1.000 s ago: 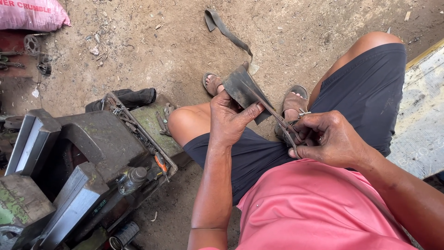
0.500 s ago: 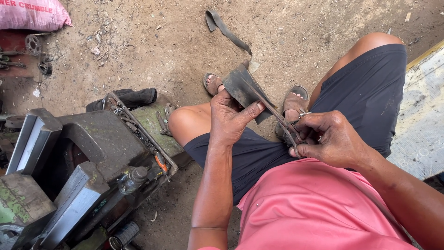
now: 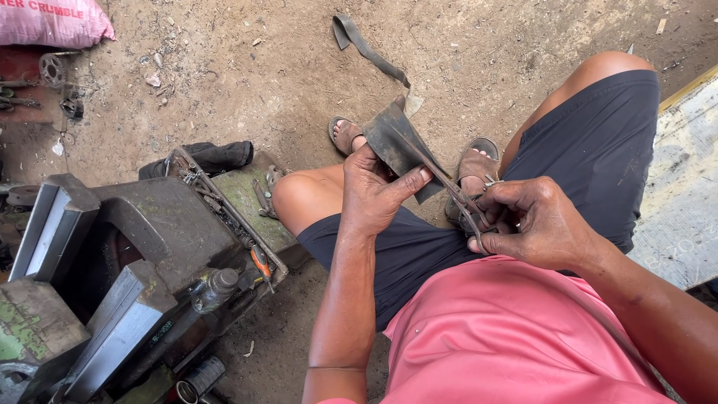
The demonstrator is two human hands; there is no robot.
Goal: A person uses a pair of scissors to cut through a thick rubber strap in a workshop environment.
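Note:
My left hand (image 3: 376,191) grips a flat dark piece of rubber sheet (image 3: 399,140), thumb pressed on its lower edge, above my left knee. My right hand (image 3: 532,223) is closed on a pair of scissors (image 3: 465,203), whose blades reach into the rubber's right edge. A thin dark strip runs from the sheet down to the scissors. Both hands are over my lap, above dark shorts and a pink shirt. My sandalled feet rest on the dirt below the sheet.
A long rubber strip (image 3: 366,46) lies on the dirt ahead. To the left stands a heavy grey metal machine (image 3: 142,254) with a green tool tray (image 3: 247,198) holding pliers. A pink sack (image 3: 52,21) is at top left, a concrete ledge (image 3: 684,194) at right.
The hands and rubber sheet have stayed almost still; the sheet has tilted only slightly in my left hand.

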